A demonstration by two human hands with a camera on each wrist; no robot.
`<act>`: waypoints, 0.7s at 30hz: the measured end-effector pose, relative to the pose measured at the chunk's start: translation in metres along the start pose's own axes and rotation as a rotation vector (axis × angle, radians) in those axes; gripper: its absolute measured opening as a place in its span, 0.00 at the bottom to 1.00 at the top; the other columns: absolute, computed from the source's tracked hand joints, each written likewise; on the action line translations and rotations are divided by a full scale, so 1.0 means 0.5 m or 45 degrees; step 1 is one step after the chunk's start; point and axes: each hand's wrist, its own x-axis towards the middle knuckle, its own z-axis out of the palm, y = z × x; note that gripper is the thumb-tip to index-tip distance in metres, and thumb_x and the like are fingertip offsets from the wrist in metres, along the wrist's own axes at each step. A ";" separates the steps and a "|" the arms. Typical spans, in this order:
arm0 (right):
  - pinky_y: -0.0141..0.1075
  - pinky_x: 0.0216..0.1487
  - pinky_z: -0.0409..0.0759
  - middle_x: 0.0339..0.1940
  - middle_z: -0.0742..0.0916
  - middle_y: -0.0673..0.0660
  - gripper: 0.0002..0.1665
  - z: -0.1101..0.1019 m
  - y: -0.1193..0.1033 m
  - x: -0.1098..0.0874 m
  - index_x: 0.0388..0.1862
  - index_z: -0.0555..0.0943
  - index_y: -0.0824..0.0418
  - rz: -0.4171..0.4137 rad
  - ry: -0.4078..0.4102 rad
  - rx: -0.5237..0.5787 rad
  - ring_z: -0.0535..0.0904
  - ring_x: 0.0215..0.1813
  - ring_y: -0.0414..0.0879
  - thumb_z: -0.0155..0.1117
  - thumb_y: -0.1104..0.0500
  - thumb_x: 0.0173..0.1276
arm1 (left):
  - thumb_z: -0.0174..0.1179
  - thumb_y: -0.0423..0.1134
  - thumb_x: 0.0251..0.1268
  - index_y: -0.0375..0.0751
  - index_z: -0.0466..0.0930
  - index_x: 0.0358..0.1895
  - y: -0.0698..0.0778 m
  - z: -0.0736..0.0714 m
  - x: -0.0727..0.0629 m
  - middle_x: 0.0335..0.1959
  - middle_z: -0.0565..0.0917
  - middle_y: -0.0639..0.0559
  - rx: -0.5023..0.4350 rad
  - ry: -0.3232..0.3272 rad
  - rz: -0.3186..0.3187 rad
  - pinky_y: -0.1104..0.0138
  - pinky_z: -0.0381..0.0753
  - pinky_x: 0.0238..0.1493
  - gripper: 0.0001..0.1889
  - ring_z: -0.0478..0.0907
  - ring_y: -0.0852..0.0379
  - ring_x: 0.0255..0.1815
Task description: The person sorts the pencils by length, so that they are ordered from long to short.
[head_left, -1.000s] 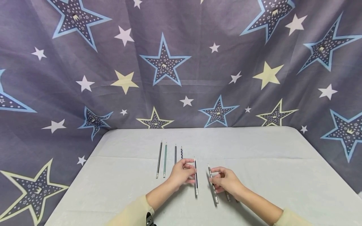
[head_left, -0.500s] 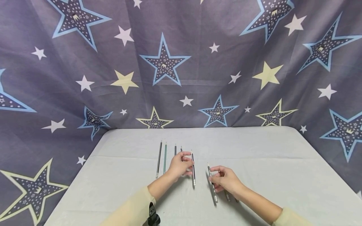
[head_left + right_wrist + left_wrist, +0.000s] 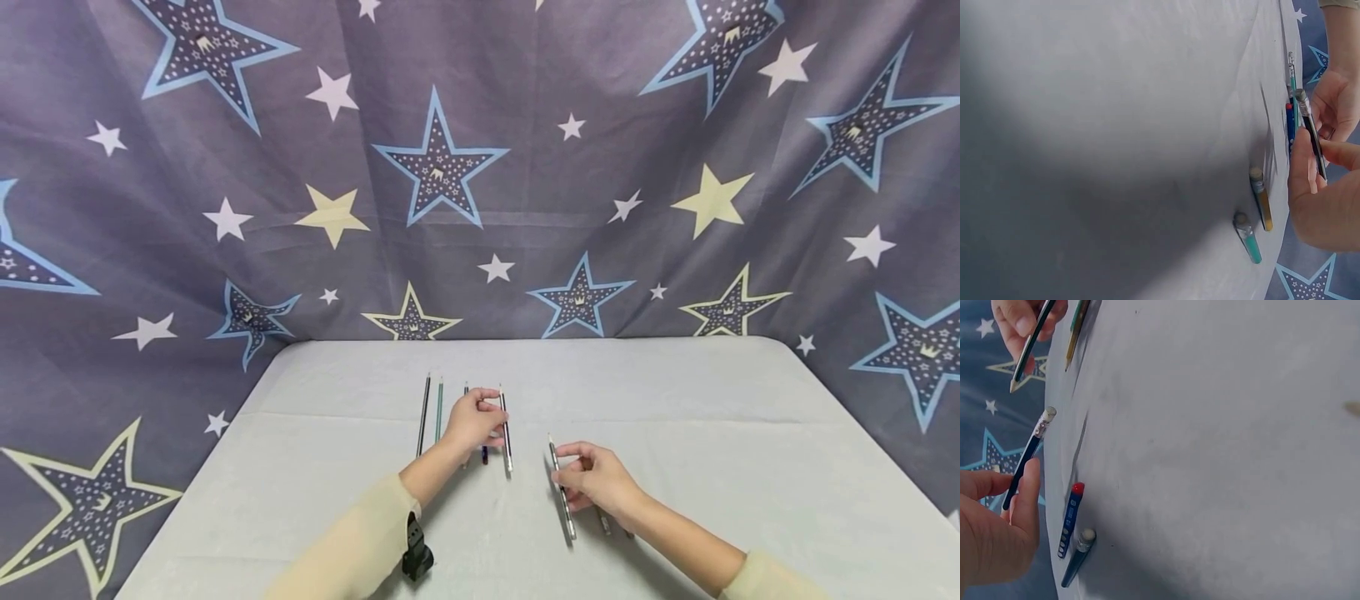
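Dark, slender pencils with metal-banded erasers (image 3: 507, 447) were pinched over the pale cloth-covered table (image 3: 712, 467), one by the left hand (image 3: 472, 422) beside a red-ended blue pencil (image 3: 1069, 520), one by the right hand (image 3: 600, 481). If lowered, the left one seemed best kept parallel to its neighbour without touching.
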 end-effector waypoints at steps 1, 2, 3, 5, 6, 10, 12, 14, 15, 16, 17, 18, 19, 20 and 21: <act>0.36 0.29 0.86 0.26 0.77 0.52 0.28 0.001 0.001 0.000 0.57 0.70 0.72 0.000 0.000 0.001 0.75 0.25 0.41 0.64 0.65 0.59 | 0.59 0.28 0.55 0.35 0.71 0.56 -0.002 0.001 0.004 0.36 0.77 0.47 -0.003 0.003 -0.004 0.64 0.87 0.29 0.22 0.77 0.59 0.25; 0.36 0.29 0.86 0.26 0.77 0.52 0.28 0.001 0.001 0.001 0.57 0.70 0.72 -0.001 0.000 0.000 0.75 0.25 0.41 0.64 0.65 0.59 | 0.59 0.27 0.55 0.34 0.71 0.56 -0.004 0.002 0.007 0.36 0.77 0.47 -0.003 0.006 -0.004 0.64 0.87 0.29 0.22 0.77 0.59 0.24; 0.36 0.29 0.86 0.26 0.77 0.52 0.28 0.001 0.002 0.001 0.57 0.70 0.72 0.000 0.000 0.001 0.75 0.25 0.41 0.64 0.65 0.59 | 0.59 0.27 0.55 0.34 0.71 0.56 -0.007 0.003 0.011 0.35 0.77 0.47 0.002 0.008 -0.002 0.64 0.87 0.29 0.22 0.76 0.59 0.24; 0.36 0.29 0.86 0.26 0.77 0.52 0.28 0.002 0.002 0.002 0.57 0.70 0.72 -0.001 0.001 0.001 0.75 0.25 0.41 0.64 0.65 0.59 | 0.58 0.27 0.55 0.34 0.71 0.56 -0.011 0.007 0.018 0.35 0.77 0.47 0.020 0.011 0.000 0.65 0.87 0.28 0.22 0.76 0.59 0.24; 0.36 0.29 0.86 0.27 0.77 0.52 0.28 0.002 0.002 0.003 0.57 0.70 0.72 -0.001 0.001 0.001 0.75 0.25 0.41 0.64 0.65 0.59 | 0.58 0.27 0.55 0.34 0.71 0.56 -0.013 0.009 0.021 0.36 0.77 0.46 0.040 0.014 0.002 0.65 0.87 0.27 0.22 0.76 0.59 0.24; 0.37 0.30 0.86 0.27 0.77 0.52 0.28 0.003 0.000 0.003 0.58 0.70 0.72 0.004 0.004 0.003 0.75 0.26 0.42 0.64 0.64 0.59 | 0.59 0.28 0.55 0.36 0.71 0.56 -0.013 0.017 0.028 0.36 0.78 0.46 0.149 0.040 0.014 0.68 0.86 0.26 0.23 0.77 0.59 0.24; 0.37 0.30 0.86 0.27 0.77 0.52 0.28 0.003 0.000 0.004 0.57 0.70 0.71 0.010 0.009 0.002 0.75 0.26 0.41 0.64 0.65 0.59 | 0.59 0.28 0.55 0.37 0.71 0.56 -0.012 0.019 0.033 0.35 0.78 0.46 0.186 0.053 0.012 0.69 0.86 0.25 0.22 0.78 0.59 0.24; 0.37 0.30 0.86 0.27 0.77 0.52 0.27 0.003 -0.001 0.003 0.57 0.70 0.71 0.014 0.011 0.000 0.75 0.26 0.41 0.64 0.65 0.59 | 0.59 0.28 0.55 0.37 0.71 0.56 -0.013 0.020 0.038 0.34 0.78 0.47 0.200 0.060 0.011 0.69 0.86 0.25 0.22 0.78 0.59 0.24; 0.37 0.30 0.86 0.27 0.77 0.52 0.27 0.003 -0.001 0.003 0.57 0.70 0.71 0.016 0.014 -0.002 0.75 0.25 0.41 0.64 0.65 0.59 | 0.59 0.28 0.55 0.37 0.71 0.55 -0.014 0.020 0.041 0.34 0.77 0.47 0.200 0.062 0.012 0.69 0.86 0.24 0.22 0.78 0.59 0.23; 0.37 0.30 0.86 0.27 0.77 0.52 0.27 0.002 -0.002 0.003 0.57 0.70 0.72 0.016 0.014 -0.002 0.75 0.25 0.41 0.64 0.65 0.59 | 0.59 0.28 0.55 0.37 0.71 0.55 -0.014 0.021 0.044 0.33 0.77 0.47 0.199 0.065 0.012 0.69 0.86 0.24 0.21 0.77 0.59 0.23; 0.37 0.29 0.86 0.27 0.77 0.52 0.27 0.002 -0.002 0.003 0.57 0.70 0.72 0.015 0.012 -0.003 0.75 0.25 0.41 0.64 0.65 0.59 | 0.59 0.28 0.55 0.37 0.72 0.55 -0.015 0.021 0.046 0.33 0.77 0.47 0.198 0.067 0.010 0.68 0.86 0.24 0.21 0.77 0.59 0.22; 0.36 0.29 0.86 0.27 0.77 0.52 0.27 0.001 -0.002 0.003 0.57 0.70 0.72 0.016 0.011 -0.003 0.75 0.25 0.41 0.64 0.65 0.60 | 0.59 0.28 0.55 0.36 0.72 0.55 -0.015 0.021 0.049 0.33 0.77 0.47 0.201 0.070 0.010 0.68 0.86 0.23 0.21 0.77 0.59 0.22; 0.36 0.29 0.86 0.27 0.77 0.52 0.27 0.001 -0.002 0.003 0.57 0.70 0.72 0.016 0.010 -0.003 0.75 0.25 0.41 0.64 0.65 0.60 | 0.59 0.28 0.55 0.36 0.72 0.55 -0.016 0.022 0.051 0.32 0.77 0.47 0.203 0.071 0.010 0.68 0.86 0.23 0.21 0.77 0.59 0.21; 0.36 0.29 0.86 0.26 0.77 0.52 0.27 0.000 -0.002 0.004 0.57 0.70 0.72 0.018 0.010 -0.002 0.75 0.25 0.41 0.64 0.65 0.60 | 0.59 0.28 0.55 0.36 0.72 0.55 -0.016 0.022 0.053 0.33 0.77 0.47 0.206 0.071 0.010 0.68 0.86 0.23 0.21 0.77 0.59 0.21; 0.36 0.29 0.85 0.26 0.77 0.52 0.27 0.000 -0.003 0.004 0.57 0.69 0.72 0.021 0.011 0.001 0.75 0.25 0.41 0.64 0.65 0.60 | 0.59 0.28 0.55 0.36 0.72 0.55 -0.016 0.022 0.054 0.33 0.78 0.47 0.209 0.071 0.007 0.68 0.86 0.23 0.21 0.76 0.60 0.21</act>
